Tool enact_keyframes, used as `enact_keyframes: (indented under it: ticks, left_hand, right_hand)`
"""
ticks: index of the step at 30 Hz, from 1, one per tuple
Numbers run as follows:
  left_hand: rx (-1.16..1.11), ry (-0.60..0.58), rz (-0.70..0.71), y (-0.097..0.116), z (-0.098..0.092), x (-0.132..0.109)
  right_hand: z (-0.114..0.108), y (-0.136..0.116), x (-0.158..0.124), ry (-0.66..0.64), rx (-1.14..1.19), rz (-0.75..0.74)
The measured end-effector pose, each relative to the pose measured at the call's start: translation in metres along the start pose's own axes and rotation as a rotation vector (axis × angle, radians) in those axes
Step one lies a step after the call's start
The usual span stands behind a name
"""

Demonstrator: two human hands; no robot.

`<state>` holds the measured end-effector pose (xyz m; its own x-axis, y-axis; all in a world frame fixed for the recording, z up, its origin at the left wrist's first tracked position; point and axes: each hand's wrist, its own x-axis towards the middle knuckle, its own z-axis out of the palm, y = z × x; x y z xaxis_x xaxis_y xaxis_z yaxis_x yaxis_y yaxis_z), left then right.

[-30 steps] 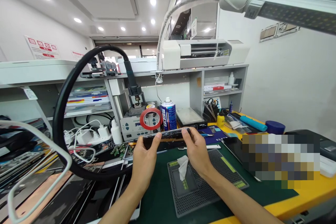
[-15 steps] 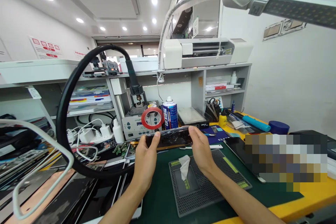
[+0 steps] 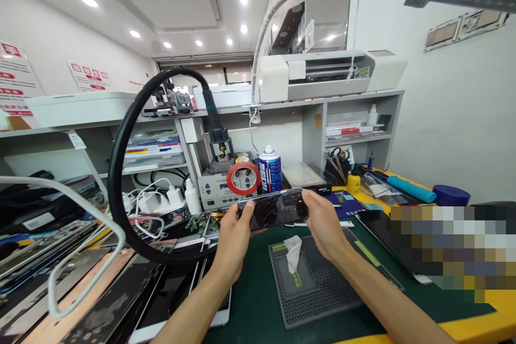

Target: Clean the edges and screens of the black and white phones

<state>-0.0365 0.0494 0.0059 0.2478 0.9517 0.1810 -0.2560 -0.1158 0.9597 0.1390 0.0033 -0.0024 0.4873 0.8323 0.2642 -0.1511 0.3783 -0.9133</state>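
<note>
Between my two hands I hold a dark, glossy smartphone (image 3: 276, 210) lengthwise above the bench. My left hand (image 3: 234, 242) grips its left end, thumb lying on the near face. My right hand (image 3: 324, 226) pinches the opposite end, beside what looks like the camera area. Light reflects off the surface, and its details are hard to make out. Below the phone lies a grey perforated work mat (image 3: 334, 290). A crumpled white tissue (image 3: 294, 254) rests on that mat's smooth square patch.
A thick black hose (image 3: 115, 172) loops at the left, close to my left arm. Behind the phone stand a blue spray can (image 3: 270, 172) and a roll of red tape (image 3: 242, 178). Dark panels (image 3: 105, 290) crowd the left side; a black tablet-like panel (image 3: 391, 242) lies right.
The phone has tilted so more of its glossy face shows, and its right end sits higher. The whole view has shifted, moving the scene rightward. Both hands keep their hold.
</note>
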Motion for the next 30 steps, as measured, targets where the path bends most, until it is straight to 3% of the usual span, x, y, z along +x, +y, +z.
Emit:
enact_keyframes:
  ticks: [4,10,17,30]
  left_hand:
    - [0.035,-0.085,-0.002,0.004,0.006,-0.007]
    - [0.319,-0.196,0.236,0.003,0.018,-0.033]
    - [0.345,-0.281,0.175,-0.006,0.026,-0.051]
    - [0.329,-0.254,0.115,-0.001,0.028,-0.053]
  right_hand:
    - [-0.007,-0.002,0.008,0.076,0.048,-0.007]
    - [-0.018,-0.022,0.016,0.205,0.141,-0.045]
    - [-0.025,-0.037,0.013,0.262,0.075,-0.18]
    - [-0.025,-0.036,0.008,0.304,-0.041,-0.345]
